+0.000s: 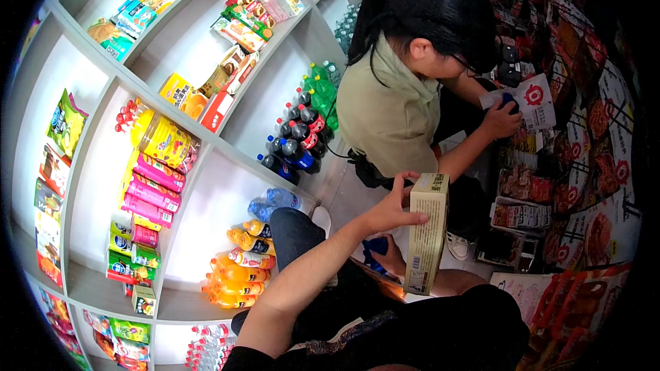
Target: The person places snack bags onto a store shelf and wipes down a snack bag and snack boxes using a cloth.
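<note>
My left hand (393,207) grips the upper end of a tall beige carton (427,233), its thumb and fingers closed on it. Printed text and a barcode show on the side of the carton. Just below, my right hand (393,258) is closed on a dark blue cloth (375,250), close to the carton's left side. The carton's far faces and part of the right hand are hidden.
Shelves (185,141) with snack packs and canisters line the left. Orange drink bottles (234,282) and cola bottles (299,141) stand low. A co-worker (392,96) crouches ahead, holding a white pack (537,103) and blue cloth. Packaged goods (526,185) fill the right.
</note>
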